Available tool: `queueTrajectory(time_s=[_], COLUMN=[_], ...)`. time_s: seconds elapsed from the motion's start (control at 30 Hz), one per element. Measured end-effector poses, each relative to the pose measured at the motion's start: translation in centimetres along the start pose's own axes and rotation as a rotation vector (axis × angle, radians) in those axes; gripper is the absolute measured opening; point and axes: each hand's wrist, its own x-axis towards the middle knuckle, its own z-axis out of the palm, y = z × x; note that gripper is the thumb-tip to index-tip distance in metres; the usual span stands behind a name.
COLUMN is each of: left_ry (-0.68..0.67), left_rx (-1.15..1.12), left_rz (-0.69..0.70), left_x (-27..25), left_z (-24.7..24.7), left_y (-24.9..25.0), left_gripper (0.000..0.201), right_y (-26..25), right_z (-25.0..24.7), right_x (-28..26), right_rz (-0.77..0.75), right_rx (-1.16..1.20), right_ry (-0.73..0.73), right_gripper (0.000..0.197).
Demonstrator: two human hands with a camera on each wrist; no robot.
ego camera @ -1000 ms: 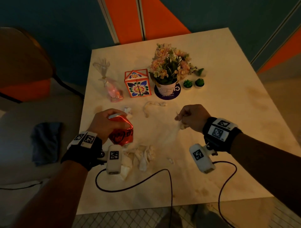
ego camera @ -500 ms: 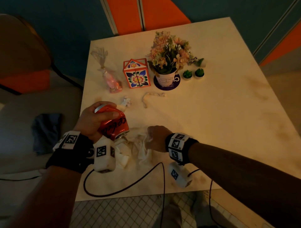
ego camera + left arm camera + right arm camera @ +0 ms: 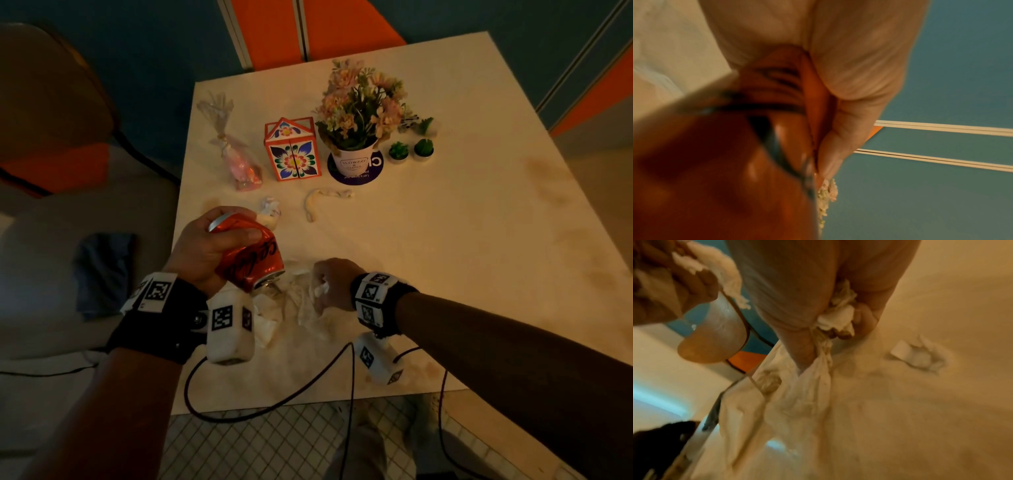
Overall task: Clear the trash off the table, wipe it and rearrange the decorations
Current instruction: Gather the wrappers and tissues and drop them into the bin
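Since a second ago, right hand (image 3: 334,282) has crossed from mid-table down to the crumpled tissues (image 3: 301,305) near the front-left edge of the table (image 3: 479,240); left hand (image 3: 209,250) has drawn the can nearer the wrist. Flower pot, patterned box and the other decorations unmoved.

Left hand: fingers wrapped around dented red soda can (image 3: 250,255), held tilted above table, opening end down toward the tissues.

Right hand: knuckles up, fist closed on a wad of tissue, forearm angled in from the right.

Head view only: small tissue ball (image 3: 270,209) and twisted paper strip (image 3: 322,200) lying loose beyond the can.

Right wrist view only: tissue bunched between curled fingers (image 3: 865,318), more of the sheet trailing down onto table; a separate crumpled scrap (image 3: 918,355) lying apart.

Left wrist view: blurred; thumb (image 3: 840,141) pressed along can's side.
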Motion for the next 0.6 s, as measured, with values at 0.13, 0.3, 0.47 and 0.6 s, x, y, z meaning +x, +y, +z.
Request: queueTrajectory(time_s=[0.13,0.3,0.47,0.6], left_ry=[-0.078,-0.186,-0.203,-0.258], left_rx=[-0.071,-0.191,-0.232,-0.201], left_rz=[-0.025,-0.051,-0.037,0.011], left_x=[-0.1,0.2,0.3,0.2], left_z=[0.3,2.6,8.4,13.3], left_y=[0.7,1.4,1.4,1.5], left_gripper=[0.072,0.081,0.082,0.054], right_y=[1.5,4.0,7.8,12.1], right_z=[-3.0,-8.8,-12.9,-14.7], right_x=[-1.2,-4.8,-9.0,-12.0], right_rz=[0.031,0.102,0.055,0.062], right_rx=[0.146,0.409,0.698,0.676], right_ry=[0.083,0.286,0.445,0.519], right_gripper=[0.038,0.037,0.022,0.014])
